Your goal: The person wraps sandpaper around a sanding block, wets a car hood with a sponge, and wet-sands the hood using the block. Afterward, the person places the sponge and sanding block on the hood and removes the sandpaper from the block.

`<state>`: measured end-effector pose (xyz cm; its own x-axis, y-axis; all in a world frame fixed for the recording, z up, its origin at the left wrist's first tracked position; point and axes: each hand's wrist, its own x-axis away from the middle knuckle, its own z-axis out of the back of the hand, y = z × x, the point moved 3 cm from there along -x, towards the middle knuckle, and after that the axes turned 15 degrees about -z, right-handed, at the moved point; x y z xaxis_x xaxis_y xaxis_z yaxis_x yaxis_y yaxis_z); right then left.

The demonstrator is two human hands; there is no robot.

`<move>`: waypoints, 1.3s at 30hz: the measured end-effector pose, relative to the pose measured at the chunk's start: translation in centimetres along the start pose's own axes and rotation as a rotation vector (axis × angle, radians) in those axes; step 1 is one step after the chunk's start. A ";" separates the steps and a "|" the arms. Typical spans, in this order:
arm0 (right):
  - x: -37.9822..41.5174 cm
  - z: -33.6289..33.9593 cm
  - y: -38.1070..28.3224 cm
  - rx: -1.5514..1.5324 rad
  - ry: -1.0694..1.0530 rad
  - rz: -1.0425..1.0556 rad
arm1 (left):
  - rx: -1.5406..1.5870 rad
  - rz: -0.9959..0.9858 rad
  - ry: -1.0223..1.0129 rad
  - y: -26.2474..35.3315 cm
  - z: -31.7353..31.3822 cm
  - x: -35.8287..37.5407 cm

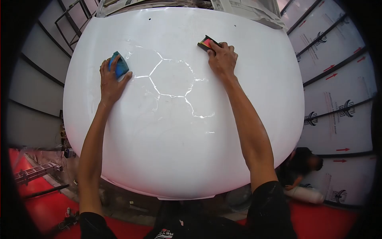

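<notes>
Reaching forward over a broad white vehicle hood (175,147), a person's two bare arms stretch out from short black sleeves. The left hand (112,85) grasps a blue sponge (122,66) on the left part of the hood; its fingers bend over the sponge, and the thumb spreads away to the right. The right hand (223,61) grips a small dark block (206,42) with a red patch, farther up and to the right; whether the block touches the surface is hard to tell.

Bright hexagonal lines gleam between the hands, probably reflected lights, so the hood looks smooth and likely slippery where wet. It appears stiff, and its finish could be easy to scratch.

The sponge should be light and soft, squashing under a pinch, so a loose hold across its back with spread fingers suits it. The block looks light but firmer, best held by its two long sides.

At the lower right, another person (299,165) in dark clothing bends low beside printed wall panels (334,131).
</notes>
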<state>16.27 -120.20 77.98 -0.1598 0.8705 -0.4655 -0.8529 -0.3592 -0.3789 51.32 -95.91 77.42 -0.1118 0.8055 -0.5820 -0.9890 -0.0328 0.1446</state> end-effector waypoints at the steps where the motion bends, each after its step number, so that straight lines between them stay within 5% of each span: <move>1: 0.9 -0.3 0.0 0.014 0.026 -0.022 | 0.020 0.010 -0.008 0.0 0.1 0.3; 8: 23.7 10.5 1.4 -0.044 -0.110 0.010 | 0.112 0.084 -0.151 -4.2 3.5 2.2; 11: 34.7 14.5 3.8 0.002 -0.140 -0.007 | -0.014 0.069 0.144 -5.7 1.8 3.2; 12: 35.4 14.9 3.7 -0.001 -0.143 0.007 | -0.015 0.045 0.102 -6.0 1.4 3.2; 15: 31.7 13.5 3.0 -0.007 -0.148 0.073 | -0.027 0.045 0.054 -6.1 0.9 3.3; 22: -4.9 -5.4 -6.2 0.058 -0.105 0.038 | 0.045 0.071 0.007 -5.3 2.2 2.9; 29: -24.5 -15.4 -9.1 0.252 -0.090 -0.103 | 0.052 0.062 -0.016 -5.9 2.2 2.5; 34: -22.2 -14.1 -8.0 0.276 -0.122 -0.051 | 0.027 0.089 -0.039 -6.4 1.9 2.2; 39: -2.1 -4.5 -6.1 -0.022 -0.078 0.159 | 0.010 0.084 -0.038 -6.4 1.8 2.2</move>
<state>24.05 -121.32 77.67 -0.3308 0.8252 -0.4578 -0.8030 -0.5010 -0.3228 57.53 -92.84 76.61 -0.1902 0.8222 -0.5364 -0.9752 -0.0953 0.1997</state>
